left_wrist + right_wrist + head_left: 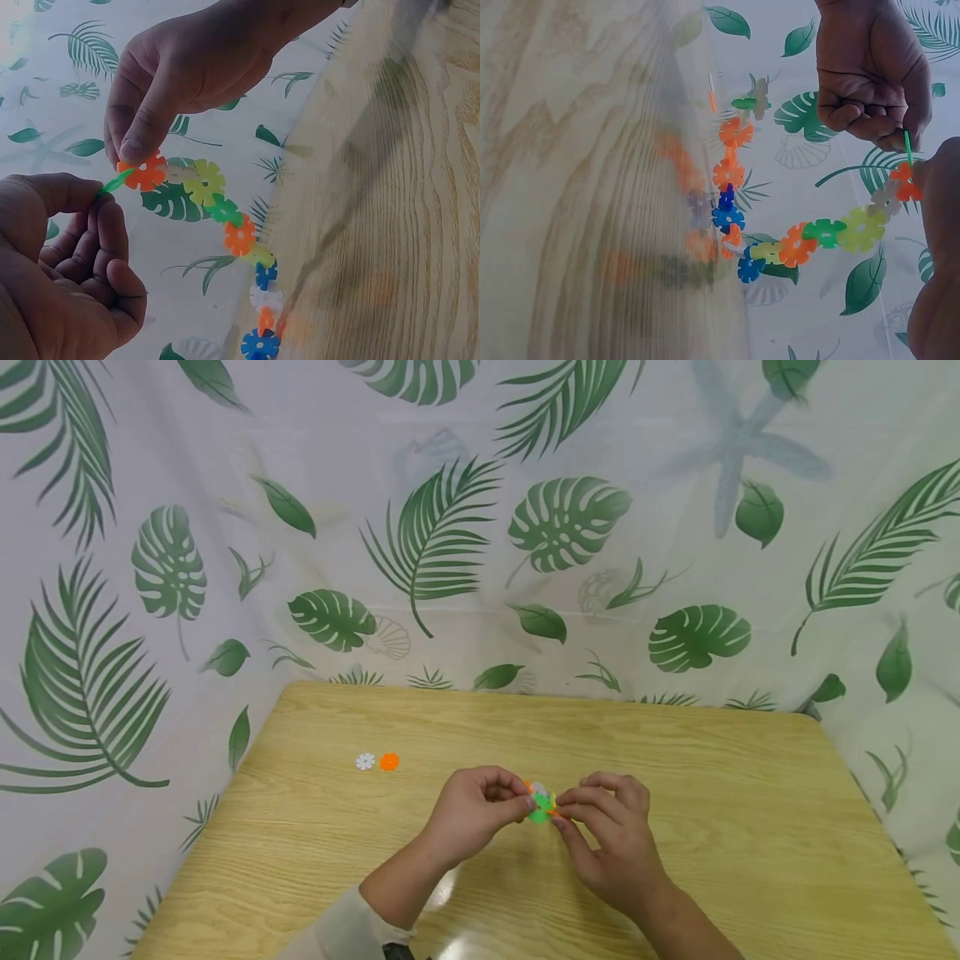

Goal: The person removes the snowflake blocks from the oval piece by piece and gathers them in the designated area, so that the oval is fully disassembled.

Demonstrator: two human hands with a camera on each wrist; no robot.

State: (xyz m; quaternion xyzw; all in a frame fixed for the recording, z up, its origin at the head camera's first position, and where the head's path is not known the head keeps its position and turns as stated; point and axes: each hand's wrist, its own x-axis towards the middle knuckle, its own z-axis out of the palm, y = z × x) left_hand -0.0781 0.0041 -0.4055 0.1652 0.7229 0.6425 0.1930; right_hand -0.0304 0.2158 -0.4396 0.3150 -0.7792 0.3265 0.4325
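My left hand (476, 814) pinches a green snowflake disc (115, 182) between thumb and fingertip, its other fingers curled. My right hand (618, 839) grips an orange snowflake disc (146, 174) at one end of a chain of linked discs. The green disc's edge meets the orange disc; I cannot tell whether their slots are joined. From there the chain (823, 233) runs through white, yellow, green, orange and blue discs. In the right wrist view it bends down to the table and curves back. In the head view, the hands hide most of it.
A loose white disc (364, 762) and an orange disc (389, 762) lie side by side on the wooden table (315, 827), left of my hands. A leaf-printed cloth (465, 552) hangs behind and beside the table.
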